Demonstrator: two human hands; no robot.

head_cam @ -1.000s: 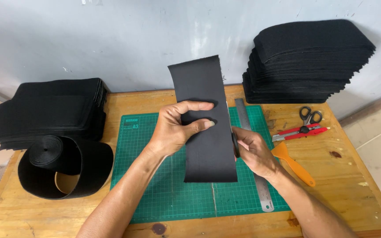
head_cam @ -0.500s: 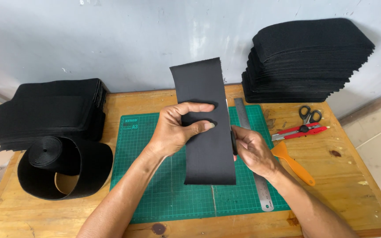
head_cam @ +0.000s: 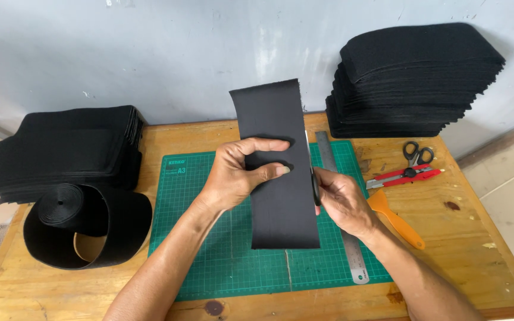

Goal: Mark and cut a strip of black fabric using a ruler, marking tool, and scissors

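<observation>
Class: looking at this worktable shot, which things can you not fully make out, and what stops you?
Head view:
- Tool in the right hand: mostly hidden by the black strip and fingers.
- Steel ruler: middle covered by that hand.
- Fabric roll: inner core shadowed.
- Cutting mat markings: too small.

bright, even daylight, soft and diffuse, seemingly from above and in front. only faint, short shadows under the left hand [head_cam: 239,175] and right hand [head_cam: 343,202], falling toward the wrists. dull sheen on the black strip [head_cam: 281,172] just above the fingertips; fabric detail otherwise swallowed in black. mild glare on the steel ruler [head_cam: 352,252] below the right fingers. sharp throughout, no motion blur. slight wide-angle bowing toward the frame edges.
</observation>
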